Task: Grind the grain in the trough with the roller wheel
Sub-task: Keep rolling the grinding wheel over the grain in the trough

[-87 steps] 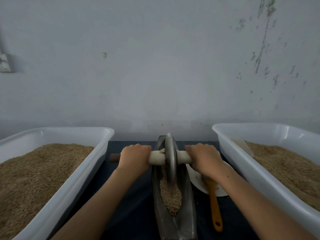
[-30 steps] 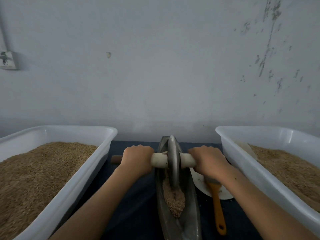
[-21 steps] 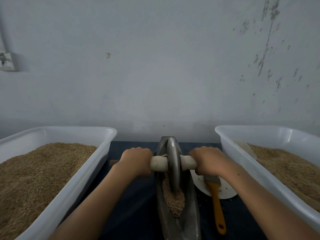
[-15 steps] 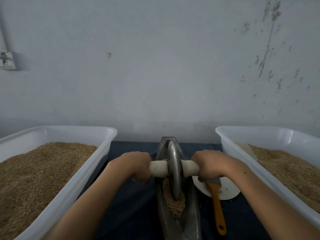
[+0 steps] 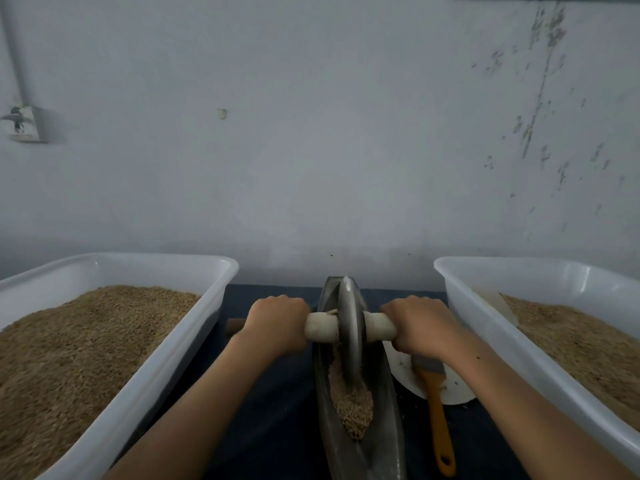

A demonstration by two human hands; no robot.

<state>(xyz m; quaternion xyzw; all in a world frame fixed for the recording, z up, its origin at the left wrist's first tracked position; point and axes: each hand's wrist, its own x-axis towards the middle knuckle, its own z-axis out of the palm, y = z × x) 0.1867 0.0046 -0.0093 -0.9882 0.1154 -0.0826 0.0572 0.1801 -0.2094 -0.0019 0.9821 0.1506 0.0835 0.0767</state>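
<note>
A narrow, boat-shaped metal trough [image 5: 389, 420] lies lengthwise on the dark table between my arms. Brown grain [image 5: 351, 403] is heaped in its middle. The metal roller wheel [image 5: 349, 327] stands on edge in the trough, at the far side of the heap. A pale axle handle [image 5: 320, 330] runs through the wheel. My left hand [image 5: 277, 323] grips the handle left of the wheel. My right hand [image 5: 420, 323] grips it right of the wheel. Only the brown left tip of the handle shows beyond my left hand.
Two large white tubs of grain flank the trough, one on the left [image 5: 114, 403] and one on the right [image 5: 519, 348]. A white plate [image 5: 403, 375] with an orange-handled brush [image 5: 438, 420] lies just right of the trough. A grey wall rises close behind.
Over the last second the wheel rolled toward me over the grain, then back away to the far part of the trough. Both hands kept their grip on the handle.
</note>
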